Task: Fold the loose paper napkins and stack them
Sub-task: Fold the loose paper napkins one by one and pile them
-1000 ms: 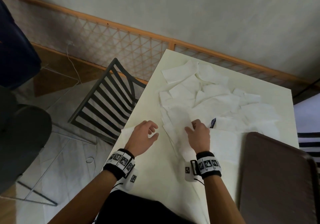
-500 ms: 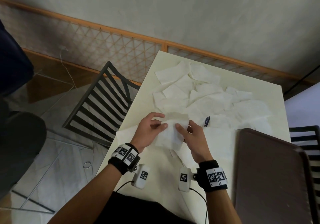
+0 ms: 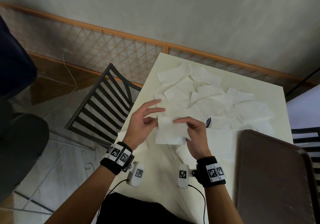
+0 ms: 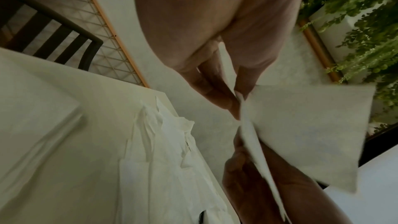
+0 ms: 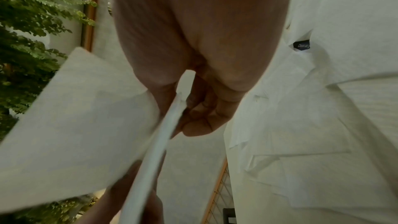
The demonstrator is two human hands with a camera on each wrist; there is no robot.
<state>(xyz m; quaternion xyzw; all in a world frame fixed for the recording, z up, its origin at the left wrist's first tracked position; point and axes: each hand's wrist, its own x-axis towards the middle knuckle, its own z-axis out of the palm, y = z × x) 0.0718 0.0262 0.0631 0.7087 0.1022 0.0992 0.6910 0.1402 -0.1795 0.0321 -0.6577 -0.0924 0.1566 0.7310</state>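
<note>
I hold one white paper napkin [image 3: 170, 132] lifted above the near part of the white table [image 3: 155, 180]. My left hand [image 3: 143, 121] pinches its left edge with thumb and a finger, the other fingers spread straight. My right hand [image 3: 195, 133] pinches its right side with curled fingers. In the left wrist view the napkin [image 4: 305, 125] shows as two layers parting from the pinch. The right wrist view shows the napkin [image 5: 75, 125] edge-on at the thumb. A heap of loose napkins [image 3: 207, 101] lies beyond the hands.
A dark brown tray [image 3: 273, 177] fills the table's near right. A small dark blue label [image 3: 208, 121] pokes out of the heap. A black slatted chair [image 3: 103, 102] stands left of the table, a striped one [image 3: 306, 137] at the right. A wooden lattice rail [image 3: 103, 50] runs behind.
A second ago both hands lay on the table at the heap's near edge. They have since picked up one napkin, raised it and drawn its sides apart between them.
</note>
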